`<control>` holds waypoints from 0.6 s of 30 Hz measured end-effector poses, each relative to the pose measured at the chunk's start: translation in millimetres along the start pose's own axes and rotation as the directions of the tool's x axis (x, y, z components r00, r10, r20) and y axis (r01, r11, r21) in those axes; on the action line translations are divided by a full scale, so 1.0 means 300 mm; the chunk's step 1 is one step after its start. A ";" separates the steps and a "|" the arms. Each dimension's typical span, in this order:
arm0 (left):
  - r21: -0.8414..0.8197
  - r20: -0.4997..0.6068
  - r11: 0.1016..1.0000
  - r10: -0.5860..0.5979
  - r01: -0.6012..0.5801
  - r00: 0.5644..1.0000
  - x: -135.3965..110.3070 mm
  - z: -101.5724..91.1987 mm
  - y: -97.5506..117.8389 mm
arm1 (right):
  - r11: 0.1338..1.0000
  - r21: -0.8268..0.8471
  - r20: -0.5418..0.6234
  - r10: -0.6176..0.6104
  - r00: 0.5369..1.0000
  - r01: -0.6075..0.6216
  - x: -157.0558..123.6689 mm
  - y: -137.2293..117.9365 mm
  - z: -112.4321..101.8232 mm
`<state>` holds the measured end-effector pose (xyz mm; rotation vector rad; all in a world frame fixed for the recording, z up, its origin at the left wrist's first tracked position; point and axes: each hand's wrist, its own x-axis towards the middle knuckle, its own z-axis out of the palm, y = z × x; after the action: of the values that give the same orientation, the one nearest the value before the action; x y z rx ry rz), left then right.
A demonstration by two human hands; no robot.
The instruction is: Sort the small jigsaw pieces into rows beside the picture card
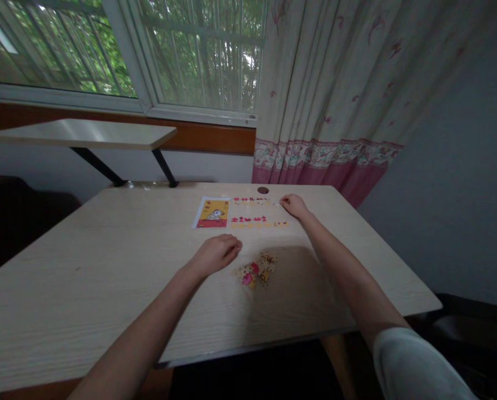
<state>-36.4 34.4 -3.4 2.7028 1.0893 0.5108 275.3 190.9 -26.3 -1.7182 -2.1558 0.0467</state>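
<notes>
My right hand (294, 206) reaches to the far side of the table, fingers pinched at the right end of a row of small jigsaw pieces (248, 203). A pale puzzle piece (277, 204) lies at its fingertips. My left hand (218, 253) rests closer in, fingers curled together; what they hold, if anything, is hidden. Just right of it lies a loose pile of puzzle pieces (254, 269) in red, pink, yellow and white. Beyond are more rows, one of red pieces (248, 219) and one of yellow pieces (252, 225). Left of the rows lies a picture card (213, 214) with a white animal.
The pale wooden table (119, 261) carries a raised shelf (85, 133) on black legs at the back left. A round hole (263, 190) sits near the back edge. Behind stand a window (198, 55) and a flowered curtain (323, 100).
</notes>
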 end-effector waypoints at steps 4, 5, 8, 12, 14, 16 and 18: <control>0.017 -0.003 1.000 0.000 0.000 1.000 -0.002 0.006 -0.005 | 1.000 0.015 0.005 0.012 1.000 -0.012 -0.001 -0.019 0.016; 0.019 -0.005 1.000 -0.001 0.001 1.000 -0.003 0.007 -0.006 | 1.000 0.017 0.005 0.016 1.000 -0.016 0.000 -0.024 0.019; 0.022 -0.003 1.000 0.002 -0.002 1.000 -0.003 0.006 -0.006 | 0.999 0.019 -0.002 0.038 0.999 -0.038 0.003 -0.033 0.025; 0.022 0.012 1.000 0.001 -0.002 1.000 -0.001 0.001 -0.001 | 0.998 0.009 -0.012 0.060 0.998 -0.060 0.001 -0.042 0.024; 0.031 0.018 1.000 -0.001 0.001 1.000 0.000 0.000 0.000 | 0.998 -0.003 -0.023 0.070 0.997 -0.070 -0.003 -0.050 0.021; 0.040 0.021 0.999 -0.001 0.000 1.000 0.000 0.002 -0.003 | 0.997 -0.016 -0.043 0.076 0.996 -0.077 -0.012 -0.060 0.015; 0.042 0.015 0.999 -0.001 0.000 1.000 -0.002 0.004 -0.007 | 0.997 -0.024 -0.071 0.074 0.995 -0.076 -0.025 -0.075 0.004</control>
<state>-37.5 35.4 -5.1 2.7373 1.1091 0.4721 255.3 178.3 -23.6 -1.7879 -2.0507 -0.0213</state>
